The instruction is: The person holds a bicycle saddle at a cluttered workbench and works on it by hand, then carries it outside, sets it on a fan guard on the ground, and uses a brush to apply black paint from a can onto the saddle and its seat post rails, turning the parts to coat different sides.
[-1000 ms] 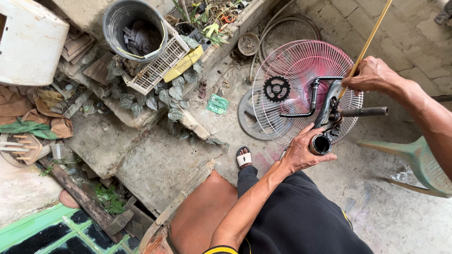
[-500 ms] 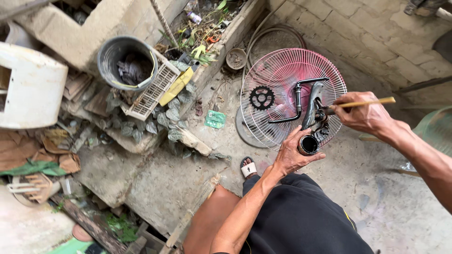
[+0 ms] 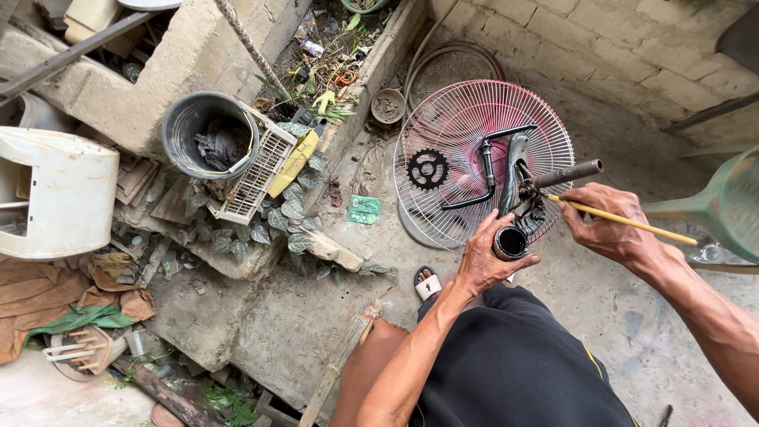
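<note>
My left hand (image 3: 484, 257) grips a black metal bicycle part (image 3: 512, 207) with a round tube opening at its lower end, held over a pink wire fan grille (image 3: 458, 119). My right hand (image 3: 605, 223) holds a thin yellow stick (image 3: 632, 223) whose tip reaches the part's dark fittings. A black handle bar (image 3: 569, 173) juts right from the part. On the grille lie a black toothed chainring (image 3: 428, 168) and a bent black crank arm (image 3: 484, 170).
A grey bucket (image 3: 207, 134) with rags and a white plastic basket (image 3: 257, 170) stand left among rubble. A white casing (image 3: 51, 194) sits far left. A green plastic chair (image 3: 715, 207) is at the right. A brick wall runs behind.
The view has shifted. My right hand has moved down, and the yellow stick has swung from upright to nearly level, its tip now at the part. The left hand keeps its grip.
</note>
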Tool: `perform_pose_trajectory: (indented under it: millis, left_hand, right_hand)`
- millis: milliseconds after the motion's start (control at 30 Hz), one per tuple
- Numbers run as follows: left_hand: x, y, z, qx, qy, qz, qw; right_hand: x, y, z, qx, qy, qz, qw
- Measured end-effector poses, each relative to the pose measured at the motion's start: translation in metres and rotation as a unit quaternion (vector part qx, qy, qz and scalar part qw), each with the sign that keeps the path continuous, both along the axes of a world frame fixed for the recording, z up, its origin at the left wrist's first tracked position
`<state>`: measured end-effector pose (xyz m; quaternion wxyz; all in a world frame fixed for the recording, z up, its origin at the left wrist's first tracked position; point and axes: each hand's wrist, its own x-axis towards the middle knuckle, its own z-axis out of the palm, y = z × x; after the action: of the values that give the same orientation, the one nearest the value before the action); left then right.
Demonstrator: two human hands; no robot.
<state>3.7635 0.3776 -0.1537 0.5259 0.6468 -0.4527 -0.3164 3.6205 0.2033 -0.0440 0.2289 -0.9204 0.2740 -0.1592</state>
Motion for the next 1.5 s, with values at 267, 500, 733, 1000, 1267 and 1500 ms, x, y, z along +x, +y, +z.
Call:
perform_pose_trajectory:
  millis: [267,500,733,1000,1267,1500]
  left_hand:
    - [0.003,-0.002,0.004,0.015,0.007,0.007,1.0]
    - [0.002,0.0,0.007,0.012,0.008,0.007,1.0]
    - [0.001,0.0,0.007,0.012,-0.001,0.009,1.0]
    - [0.003,0.0,-0.006,0.001,-0.031,-0.012,0.999]
    - [0.007,0.002,0.004,0.022,-0.001,-0.024,0.999]
    - [0.01,0.001,0.015,-0.013,-0.036,0.003,0.999]
  right_hand:
    - [-0.006,0.025,-0.011,0.027,-0.012,-0.002,1.0]
    - [-0.004,0.024,-0.007,-0.029,-0.058,-0.048,0.997]
    - [-0.009,0.028,-0.012,-0.01,-0.05,-0.057,0.997]
    - [-0.011,0.028,-0.018,0.008,-0.057,-0.039,0.998]
    - [-0.008,0.036,-0.01,0.019,-0.074,-0.051,0.996]
    - [-0.018,0.043,0.033,0.124,-0.124,-0.104,0.979]
